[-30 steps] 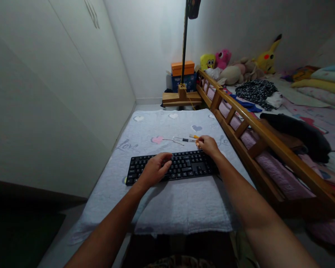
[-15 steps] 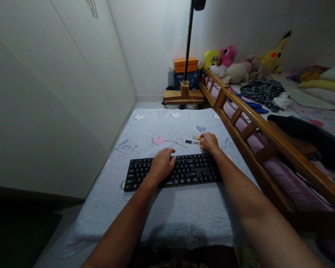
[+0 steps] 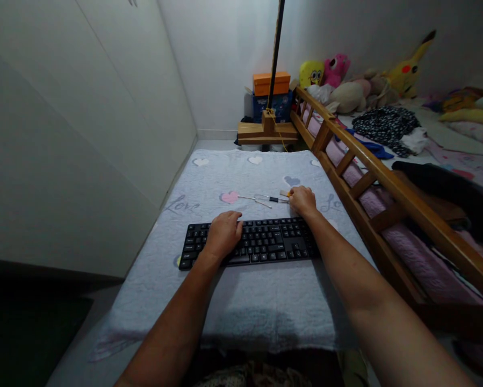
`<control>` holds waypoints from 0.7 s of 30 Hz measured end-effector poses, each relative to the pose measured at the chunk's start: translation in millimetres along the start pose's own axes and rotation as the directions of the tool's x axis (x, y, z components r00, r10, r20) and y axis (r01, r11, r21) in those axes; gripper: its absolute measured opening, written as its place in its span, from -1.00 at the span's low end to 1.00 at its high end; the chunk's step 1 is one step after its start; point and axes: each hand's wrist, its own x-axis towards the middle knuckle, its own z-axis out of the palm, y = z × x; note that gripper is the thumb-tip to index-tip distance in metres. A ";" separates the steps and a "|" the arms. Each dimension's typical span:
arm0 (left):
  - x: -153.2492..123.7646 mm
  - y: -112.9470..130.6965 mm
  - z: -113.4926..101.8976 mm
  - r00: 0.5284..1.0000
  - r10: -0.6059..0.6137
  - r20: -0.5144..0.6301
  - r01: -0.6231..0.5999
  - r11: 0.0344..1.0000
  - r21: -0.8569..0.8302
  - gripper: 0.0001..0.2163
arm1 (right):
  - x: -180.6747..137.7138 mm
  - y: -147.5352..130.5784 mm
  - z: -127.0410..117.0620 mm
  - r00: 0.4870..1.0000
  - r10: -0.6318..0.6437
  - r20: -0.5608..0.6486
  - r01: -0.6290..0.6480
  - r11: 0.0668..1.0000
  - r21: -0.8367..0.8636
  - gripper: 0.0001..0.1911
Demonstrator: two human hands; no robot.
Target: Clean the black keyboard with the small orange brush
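A black keyboard (image 3: 261,242) lies on the cloth-covered table in front of me. My left hand (image 3: 224,231) rests flat over its left-middle keys, thumb apart from the fingers. Beyond the keyboard's upper right corner, my right hand (image 3: 303,200) is closed, fingertips bent down among small tools; whatever lies in its grip is hidden. A small brush (image 3: 283,193) with pale bristles pokes out left of the fingers. Beside it lies a thin wire tool with a black sleeve (image 3: 273,199), its right end under the hand. Thin white sticks (image 3: 247,198), like cotton swabs, lie further left.
A pale blue cloth (image 3: 225,174) with hearts covers the table. Along the right runs a wooden bed rail (image 3: 370,166), with clothes and plush toys behind it. White cabinet doors (image 3: 84,134) stand at left. A wooden stand (image 3: 267,131) and boxes are at the far end.
My left hand has slid a little left along the keyboard. My right hand has shifted slightly over the tools, covering an orange-tan part that showed below its fingers. The view has tilted slightly downward.
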 end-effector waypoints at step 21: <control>-45.8 -128.3 -23.9 0.888 -0.451 -0.087 0.348 0.783 -0.516 -0.49 | -60.3 72.6 -46.3 0.943 0.216 -0.254 0.064 0.631 0.773 -0.64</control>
